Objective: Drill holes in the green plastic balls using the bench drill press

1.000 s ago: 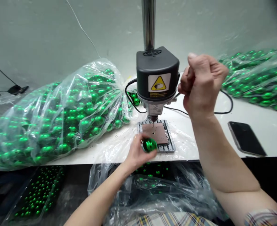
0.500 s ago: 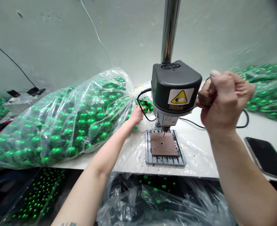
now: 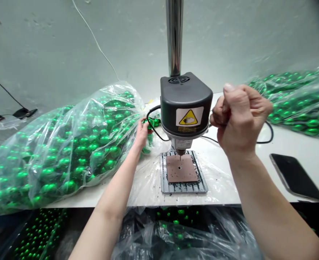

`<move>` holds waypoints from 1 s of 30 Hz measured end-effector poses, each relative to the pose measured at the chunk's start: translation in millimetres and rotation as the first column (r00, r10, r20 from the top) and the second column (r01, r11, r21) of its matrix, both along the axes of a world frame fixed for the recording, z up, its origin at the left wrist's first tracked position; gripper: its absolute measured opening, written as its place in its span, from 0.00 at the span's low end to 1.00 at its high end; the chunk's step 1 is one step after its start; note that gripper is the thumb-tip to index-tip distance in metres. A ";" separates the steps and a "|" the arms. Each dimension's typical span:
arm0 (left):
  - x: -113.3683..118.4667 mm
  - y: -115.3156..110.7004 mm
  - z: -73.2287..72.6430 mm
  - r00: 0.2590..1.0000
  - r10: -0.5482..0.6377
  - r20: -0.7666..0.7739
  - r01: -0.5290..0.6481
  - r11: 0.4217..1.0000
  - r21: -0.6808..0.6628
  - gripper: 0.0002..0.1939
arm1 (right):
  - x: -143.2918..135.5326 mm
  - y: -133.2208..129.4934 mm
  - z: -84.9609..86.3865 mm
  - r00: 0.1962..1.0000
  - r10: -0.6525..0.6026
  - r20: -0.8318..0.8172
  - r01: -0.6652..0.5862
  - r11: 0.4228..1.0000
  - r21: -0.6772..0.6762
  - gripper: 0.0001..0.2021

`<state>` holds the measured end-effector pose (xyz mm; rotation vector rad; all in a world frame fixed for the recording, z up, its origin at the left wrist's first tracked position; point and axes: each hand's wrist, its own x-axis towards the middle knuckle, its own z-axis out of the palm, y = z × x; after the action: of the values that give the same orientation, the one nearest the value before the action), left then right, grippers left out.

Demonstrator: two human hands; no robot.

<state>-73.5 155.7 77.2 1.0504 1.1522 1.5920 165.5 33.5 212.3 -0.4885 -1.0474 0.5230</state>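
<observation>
My left hand (image 3: 141, 133) reaches to the gathered neck of the clear plastic bag (image 3: 94, 119). Its fingers are apart, touching shiny green balls (image 3: 154, 122) partly hidden behind the cable. My right hand (image 3: 239, 119) is a fist beside the motor housing of a small bench drill press (image 3: 186, 101); whatever it grips is hidden by the fingers. The thin drill bit (image 3: 180, 157) points down over a brown square plate (image 3: 182, 169), which has a hole in it. That plate lies on the grooved metal base (image 3: 203, 187), among dark shavings.
A black phone (image 3: 296, 177) lies on the white table (image 3: 224, 195) at right. Another bag of green balls (image 3: 306, 101) is at the back right. Below the table edge are clear plastic sheeting (image 3: 186, 234) and more green balls (image 3: 40, 231). The drill's black cable (image 3: 154, 130) loops near my left hand.
The view has shifted, so the drill press appears further left. My left hand's fingers look more spread at the green balls. My right fist keeps its place beside the drill press.
</observation>
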 end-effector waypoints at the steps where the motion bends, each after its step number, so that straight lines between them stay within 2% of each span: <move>1: -6.4 -13.6 1.6 0.996 0.001 0.090 0.003 0.999 -0.044 0.16 | -0.4 0.5 0.0 1.000 -0.001 -0.004 0.001 1.000 0.006 0.22; 4: -19.1 -62.9 1.1 0.961 -0.077 0.265 0.127 0.976 -0.177 0.19 | -1.5 1.6 0.1 1.000 -0.003 -0.019 0.004 0.999 0.035 0.21; 7: -16.8 -110.3 -5.5 0.928 -0.179 0.328 0.270 0.928 -0.257 0.24 | -1.7 2.8 -0.1 1.000 -0.006 -0.011 0.006 0.999 0.052 0.21; 11: 0.4 -148.2 -12.5 0.860 -0.306 0.408 0.446 0.841 -0.308 0.23 | -1.0 3.7 -0.4 1.000 -0.011 0.000 0.011 0.998 0.062 0.23; 13: 10.4 -156.5 -14.0 0.828 -0.333 0.452 0.500 0.804 -0.322 0.23 | -0.8 3.7 -0.1 1.000 0.002 -0.013 -0.002 0.997 0.072 0.22; 15: 20.4 -160.8 -15.9 0.840 -0.329 0.432 0.483 0.816 -0.318 0.23 | -0.9 3.7 0.3 1.000 0.017 -0.024 -0.015 0.998 0.068 0.23; 18: 34.5 -164.1 -21.6 0.921 -0.321 0.222 0.376 0.883 -0.282 0.29 | -1.0 4.7 1.0 1.000 -0.012 0.009 0.011 0.999 0.039 0.26; 20: 42.2 -164.5 -27.2 0.944 -0.327 0.045 0.328 0.912 -0.245 0.33 | -0.9 6.1 1.1 0.997 -0.050 0.056 0.049 0.999 0.017 0.29; 22: 48.2 -163.2 -33.4 0.943 -0.324 -0.079 0.302 0.929 -0.214 0.33 | -0.4 7.8 0.9 0.993 -0.075 0.091 0.074 0.997 0.010 0.30; 25: 54.6 -158.9 -41.2 0.930 -0.317 -0.188 0.281 0.940 -0.196 0.28 | 0.8 10.1 0.2 0.987 -0.095 0.126 0.095 0.995 0.008 0.30; 30: 62.7 -154.7 -43.9 0.857 -0.340 -0.386 0.290 0.939 -0.184 0.27 | 1.6 11.0 -0.3 0.984 -0.108 0.144 0.112 0.994 -0.020 0.31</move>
<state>-10.8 1.0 33.3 1.4591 1.2539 1.0538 167.1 44.5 211.9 -0.6116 -1.1436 0.4099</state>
